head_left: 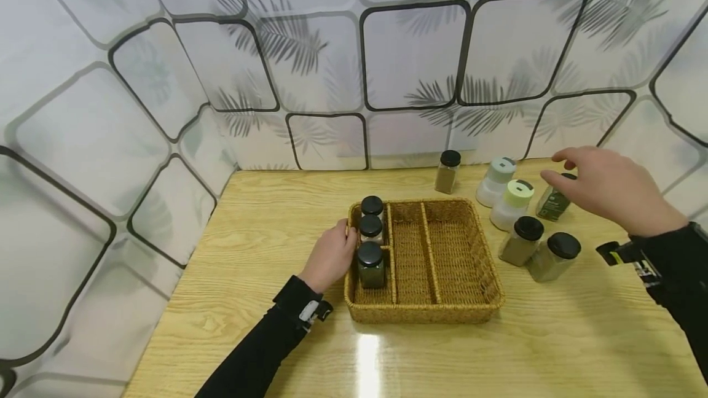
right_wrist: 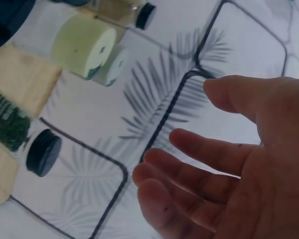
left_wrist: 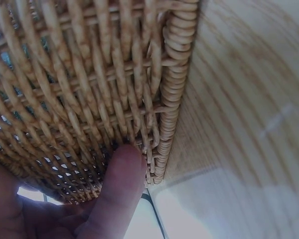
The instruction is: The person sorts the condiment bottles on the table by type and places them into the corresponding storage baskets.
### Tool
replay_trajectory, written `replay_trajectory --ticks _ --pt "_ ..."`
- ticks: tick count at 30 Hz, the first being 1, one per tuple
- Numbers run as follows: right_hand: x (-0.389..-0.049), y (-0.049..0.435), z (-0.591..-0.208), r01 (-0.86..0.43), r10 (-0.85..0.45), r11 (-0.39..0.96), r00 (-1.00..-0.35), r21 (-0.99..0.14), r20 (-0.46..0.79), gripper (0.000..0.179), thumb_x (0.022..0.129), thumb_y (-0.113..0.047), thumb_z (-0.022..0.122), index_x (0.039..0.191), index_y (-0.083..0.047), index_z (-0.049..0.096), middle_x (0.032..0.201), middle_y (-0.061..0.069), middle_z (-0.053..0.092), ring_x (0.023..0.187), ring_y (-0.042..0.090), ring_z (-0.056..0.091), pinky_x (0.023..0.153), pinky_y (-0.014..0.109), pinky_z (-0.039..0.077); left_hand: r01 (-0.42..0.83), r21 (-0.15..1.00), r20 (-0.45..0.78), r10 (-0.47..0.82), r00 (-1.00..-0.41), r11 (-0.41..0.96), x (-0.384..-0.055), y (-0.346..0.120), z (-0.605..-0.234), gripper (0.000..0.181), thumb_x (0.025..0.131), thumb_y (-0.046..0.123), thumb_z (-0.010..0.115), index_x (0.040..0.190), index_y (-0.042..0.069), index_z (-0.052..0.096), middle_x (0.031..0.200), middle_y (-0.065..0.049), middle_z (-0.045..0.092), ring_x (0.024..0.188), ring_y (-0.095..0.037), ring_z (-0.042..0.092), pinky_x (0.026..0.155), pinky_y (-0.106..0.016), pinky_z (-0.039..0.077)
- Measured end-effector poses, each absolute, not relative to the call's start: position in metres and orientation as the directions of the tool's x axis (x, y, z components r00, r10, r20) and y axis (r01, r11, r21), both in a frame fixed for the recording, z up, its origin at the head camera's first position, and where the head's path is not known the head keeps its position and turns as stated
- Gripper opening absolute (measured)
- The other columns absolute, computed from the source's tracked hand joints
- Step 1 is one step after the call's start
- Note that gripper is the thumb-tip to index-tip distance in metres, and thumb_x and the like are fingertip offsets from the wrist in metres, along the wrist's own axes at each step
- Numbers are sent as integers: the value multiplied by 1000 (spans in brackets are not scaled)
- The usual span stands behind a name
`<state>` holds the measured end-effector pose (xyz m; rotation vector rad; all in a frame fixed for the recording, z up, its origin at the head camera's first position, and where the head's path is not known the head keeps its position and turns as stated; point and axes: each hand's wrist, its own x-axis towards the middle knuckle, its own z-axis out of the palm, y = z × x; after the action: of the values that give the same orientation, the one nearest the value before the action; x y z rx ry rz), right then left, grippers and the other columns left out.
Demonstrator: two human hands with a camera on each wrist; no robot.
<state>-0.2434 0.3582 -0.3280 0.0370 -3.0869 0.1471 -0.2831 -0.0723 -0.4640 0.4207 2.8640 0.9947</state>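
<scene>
Work looks about one-third done: three jars (head_left: 371,273) stand in the left column of the basket (head_left: 423,314); six containers (head_left: 505,215) stand outside; the left hand (head_left: 327,258) grips its wall, the right hand (head_left: 614,188) hovers spread, empty.

Corner (head_left: 236,166): home-like to us, exact room unclear
Wall covering (head_left: 415,57): leafy print
Tabletop (head_left: 265,226): wood-grained, bearing seasoning jars (head_left: 547,266)

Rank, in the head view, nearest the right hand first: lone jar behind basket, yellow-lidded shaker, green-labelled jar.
1. Green-labelled jar, partly behind the right hand
2. Yellow-lidded shaker, left of that jar
3. Lone jar, farther left, behind the basket
</scene>
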Motion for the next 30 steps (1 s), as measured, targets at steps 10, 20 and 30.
replay_trajectory --ticks 10,20,30 --pt "-262 387 -354 8 7 991 -1000 -131 -8 64 106 -44 44 140 10 46 131 40 40 115 57 42 90 69 38 237 611 27 280 -960 755 -284 -72 -465 54 110 29 32 144 -11 43 82 -10 61 69 -19 59 73 -40 50" --pt "-277 415 -369 11 -7 987 -994 -159 -113 81 102 -58 44 144 10 41 137 42 34 121 62 36 90 72 37 233 618 14 285 -958 751 -284 -73 -466 54 111 29 31 145 -11 42 76 -7 57 64 -18 56 68 -37 47" --pt "-287 425 -384 -56 -78 991 -981 -121 -179 68 101 -34 59 148 10 38 136 44 41 116 62 44 89 70 40 224 629 -5 292 -956 744 -284 -73 -464 54 111 30 31 146 -10 41 71 -6 54 58 -17 53 61 -34 44"
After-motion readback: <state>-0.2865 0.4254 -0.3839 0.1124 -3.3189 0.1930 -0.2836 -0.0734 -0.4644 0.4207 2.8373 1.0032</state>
